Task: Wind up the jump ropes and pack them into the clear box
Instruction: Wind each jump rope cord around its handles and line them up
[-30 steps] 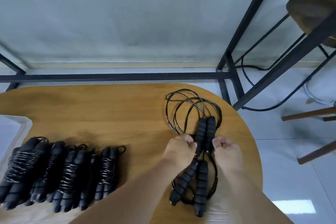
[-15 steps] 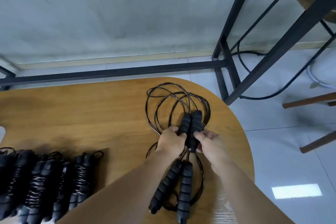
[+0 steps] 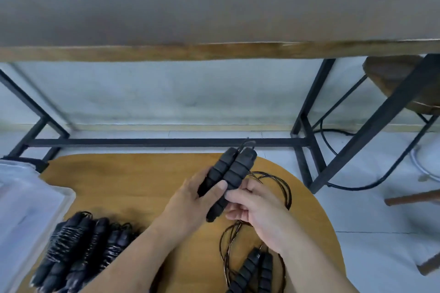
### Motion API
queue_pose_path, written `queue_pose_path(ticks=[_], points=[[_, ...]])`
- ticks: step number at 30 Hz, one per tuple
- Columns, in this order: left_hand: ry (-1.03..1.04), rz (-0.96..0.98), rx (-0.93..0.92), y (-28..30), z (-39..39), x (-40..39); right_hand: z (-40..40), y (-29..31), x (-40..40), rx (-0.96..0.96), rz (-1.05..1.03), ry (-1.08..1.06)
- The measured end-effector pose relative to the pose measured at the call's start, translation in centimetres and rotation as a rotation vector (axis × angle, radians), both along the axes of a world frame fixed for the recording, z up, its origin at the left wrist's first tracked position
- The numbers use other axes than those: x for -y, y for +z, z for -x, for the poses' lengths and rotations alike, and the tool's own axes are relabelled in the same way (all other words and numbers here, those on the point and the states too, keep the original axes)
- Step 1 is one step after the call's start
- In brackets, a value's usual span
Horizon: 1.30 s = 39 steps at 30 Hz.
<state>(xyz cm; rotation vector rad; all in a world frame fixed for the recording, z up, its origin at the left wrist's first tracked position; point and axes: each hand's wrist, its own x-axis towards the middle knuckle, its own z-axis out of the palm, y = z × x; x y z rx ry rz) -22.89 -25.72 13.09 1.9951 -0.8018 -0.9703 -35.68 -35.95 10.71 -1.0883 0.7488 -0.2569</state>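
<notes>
Now both hands [image 3: 190, 202] on handles [image 3: 228, 176].

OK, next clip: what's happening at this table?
A person is packing jump ropes. The left hand grips a pair of black foam handles, lifted off the wooden table, while the right hand holds them near the lower end. Their thin black cord lies loose on the table, not yet wound. Another unwound rope lies near the front edge. A row of already wound ropes sits to the left beside the clear box, not yet packed.
</notes>
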Motion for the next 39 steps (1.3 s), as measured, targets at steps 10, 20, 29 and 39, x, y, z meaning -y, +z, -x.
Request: queue_pose_path(ticks=[10, 20, 29, 39], points=[[-0.182, 0.102, 0.189, 10.2, -5.5, -9.2, -5.4, 10.6, -7.0, 0.092, 0.029, 0.156], [-0.105, 0.386, 0.182, 15.7, -8.8, -14.8, -9.4, 17.3, -11.7, 0.083, 0.202, 0.192], [-0.058, 0.408, -0.049, 18.9, -12.5, -17.6, -9.5, 22.8, -11.0, -0.073, 0.822, -0.371], [-0.153, 0.616, -0.436, 21.6, -13.4, -17.8, -14.6, 20.9, -12.1, 0.179, 0.472, -0.267]])
